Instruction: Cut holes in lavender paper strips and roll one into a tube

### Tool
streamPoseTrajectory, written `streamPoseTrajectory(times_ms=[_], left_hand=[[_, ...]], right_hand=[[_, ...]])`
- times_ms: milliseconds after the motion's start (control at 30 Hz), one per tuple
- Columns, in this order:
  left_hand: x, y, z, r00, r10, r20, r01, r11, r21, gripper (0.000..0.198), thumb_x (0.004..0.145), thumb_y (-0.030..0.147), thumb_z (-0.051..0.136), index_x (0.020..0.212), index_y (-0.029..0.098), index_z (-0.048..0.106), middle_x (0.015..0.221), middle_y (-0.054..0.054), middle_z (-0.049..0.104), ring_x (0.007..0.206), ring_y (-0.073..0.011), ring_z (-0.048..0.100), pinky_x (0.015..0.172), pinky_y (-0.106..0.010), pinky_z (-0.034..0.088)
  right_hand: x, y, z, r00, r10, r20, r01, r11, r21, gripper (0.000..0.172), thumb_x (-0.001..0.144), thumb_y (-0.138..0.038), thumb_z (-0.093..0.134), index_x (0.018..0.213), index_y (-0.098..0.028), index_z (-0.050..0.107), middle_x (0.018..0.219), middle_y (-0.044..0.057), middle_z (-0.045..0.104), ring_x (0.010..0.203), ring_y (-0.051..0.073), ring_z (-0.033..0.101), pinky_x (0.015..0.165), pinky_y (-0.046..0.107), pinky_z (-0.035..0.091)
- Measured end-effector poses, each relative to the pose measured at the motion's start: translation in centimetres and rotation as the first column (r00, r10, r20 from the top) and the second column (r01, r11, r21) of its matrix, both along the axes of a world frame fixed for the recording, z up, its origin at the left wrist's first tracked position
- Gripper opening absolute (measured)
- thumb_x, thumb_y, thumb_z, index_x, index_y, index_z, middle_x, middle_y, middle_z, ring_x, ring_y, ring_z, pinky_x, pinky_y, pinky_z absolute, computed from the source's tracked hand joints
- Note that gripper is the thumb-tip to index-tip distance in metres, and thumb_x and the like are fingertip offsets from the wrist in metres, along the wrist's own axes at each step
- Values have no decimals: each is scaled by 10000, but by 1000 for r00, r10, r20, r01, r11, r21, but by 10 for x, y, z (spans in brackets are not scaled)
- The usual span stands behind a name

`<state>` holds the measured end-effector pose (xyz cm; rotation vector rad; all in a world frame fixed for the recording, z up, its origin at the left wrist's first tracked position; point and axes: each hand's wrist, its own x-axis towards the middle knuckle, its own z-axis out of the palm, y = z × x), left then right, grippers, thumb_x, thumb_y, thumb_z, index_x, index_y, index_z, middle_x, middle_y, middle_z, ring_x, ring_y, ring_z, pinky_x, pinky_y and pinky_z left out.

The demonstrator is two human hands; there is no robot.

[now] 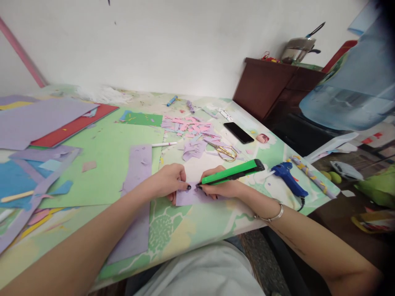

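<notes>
My right hand (219, 186) grips a green utility knife (234, 172), its tip resting on a small lilac paper piece (191, 198) near the table's front edge. My left hand (171, 181) presses down on that same paper piece with curled fingers, just left of the knife tip. A silver bracelet (273, 216) circles my right wrist.
Gold scissors (225, 151), a black phone (238, 132), a blue glue gun (288, 177) and a white marker (164, 144) lie on the table (197, 230). Pink and lilac paper scraps (188, 125) pile behind. Large lilac, red, green and blue sheets cover the left. A brown cabinet (271, 86) stands at right.
</notes>
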<state>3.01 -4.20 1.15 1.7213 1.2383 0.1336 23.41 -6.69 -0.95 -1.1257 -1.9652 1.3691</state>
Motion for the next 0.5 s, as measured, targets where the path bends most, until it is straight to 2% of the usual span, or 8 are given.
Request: streamPoseTrajectory(times_ms=[267,500], left_hand=[[-2,1,-4,998,35,43,-35,999,-13,192,652,250,601,744,209,437,420,77,519,322,-140,538,309,-196,358],[2,-5,8,996,85,26,-79,982,-173,136,632,256,603,637,189,484,401,-6,574,367,-191,579,359,-233,403]], right_hand=[[-6,-6,6,992,-64,106,58,996,65,88,719,-186,568,642,-143,563,455,-42,534,371,59,456,366,155,375],[-2,-13,9,985,-92,143,75,990,119,129,745,-219,575,633,-154,567,472,-38,542,422,69,480,424,165,385]])
